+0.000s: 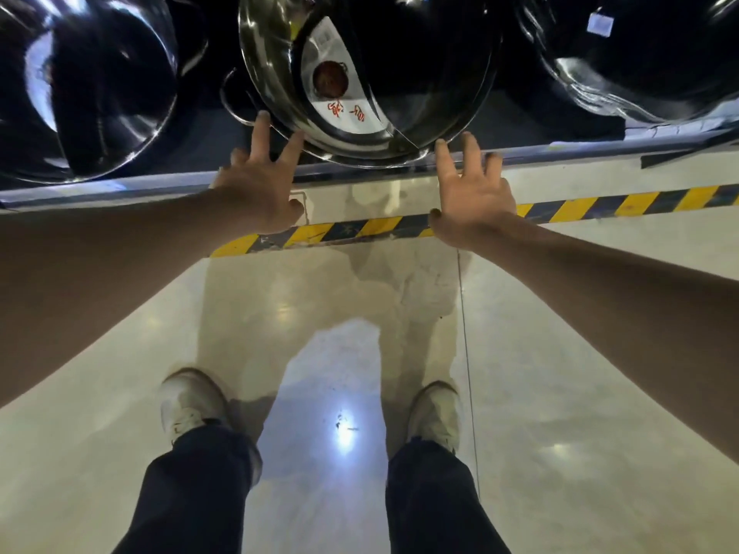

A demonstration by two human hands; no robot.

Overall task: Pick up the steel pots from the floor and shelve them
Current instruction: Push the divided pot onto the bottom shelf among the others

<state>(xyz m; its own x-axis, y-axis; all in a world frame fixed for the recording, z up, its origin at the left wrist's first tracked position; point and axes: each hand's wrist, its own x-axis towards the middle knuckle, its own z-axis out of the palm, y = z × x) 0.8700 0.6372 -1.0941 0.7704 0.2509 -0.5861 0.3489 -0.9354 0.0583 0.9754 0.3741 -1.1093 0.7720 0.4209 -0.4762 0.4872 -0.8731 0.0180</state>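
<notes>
Here, the steel pot [372,74] sits on the shelf [160,185] at top centre, its rim overhanging the edge, with the left hand [256,193] and right hand [474,193] spread open against it, so it could tip off if released.

Glossy pale floor [560,353] crossed by yellow-and-black hazard tape [600,203]; two white shoes [192,401], possibly scuffed, below dark trousers [192,493].
</notes>
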